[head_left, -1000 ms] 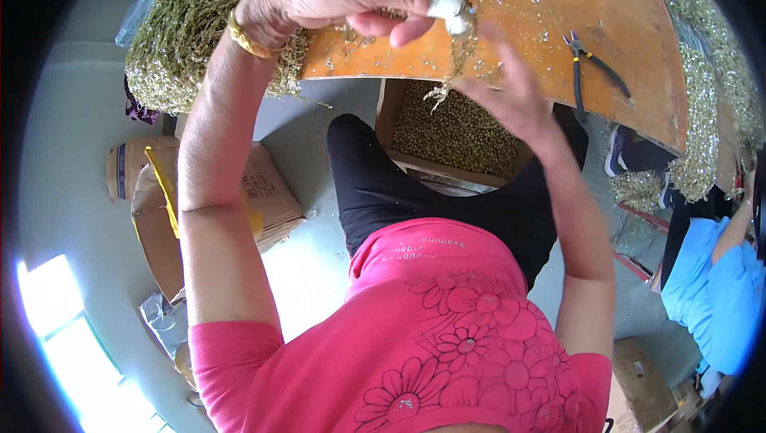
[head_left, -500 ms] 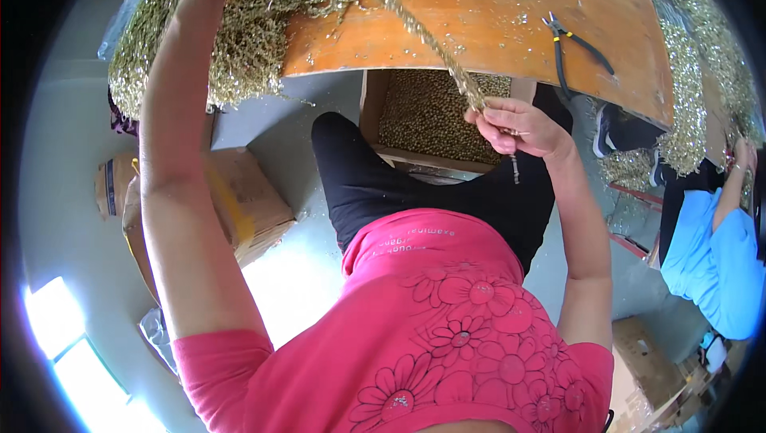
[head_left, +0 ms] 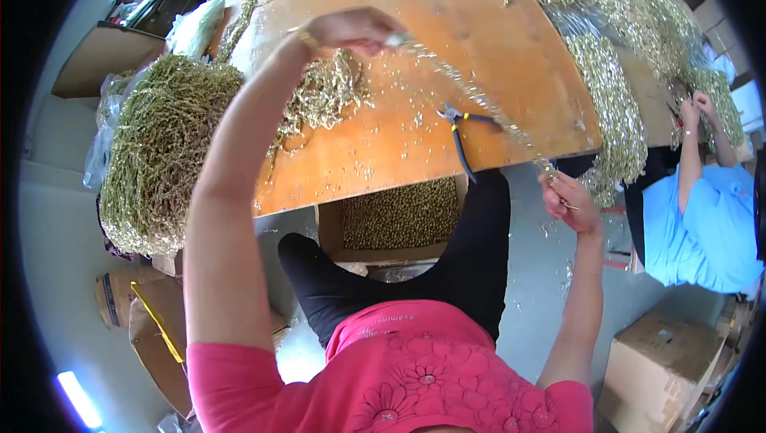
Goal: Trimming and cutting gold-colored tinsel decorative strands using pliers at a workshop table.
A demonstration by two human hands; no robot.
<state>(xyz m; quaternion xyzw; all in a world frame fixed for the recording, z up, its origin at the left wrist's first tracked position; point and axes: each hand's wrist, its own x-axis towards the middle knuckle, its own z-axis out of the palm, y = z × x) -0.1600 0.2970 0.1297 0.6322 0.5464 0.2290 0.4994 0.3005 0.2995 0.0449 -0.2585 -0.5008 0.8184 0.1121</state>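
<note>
Both hands, the left hand (head_left: 351, 31) and right hand (head_left: 568, 200), pinch tight on 1 glittery gold string (head_left: 479, 102) stretched over the worktop's (head_left: 383, 154) front edge, and a hard tug could snap it.

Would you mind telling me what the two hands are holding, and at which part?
A glittery gold strand stretched over the table: left hand grips its upper end, right hand its lower end.
</note>
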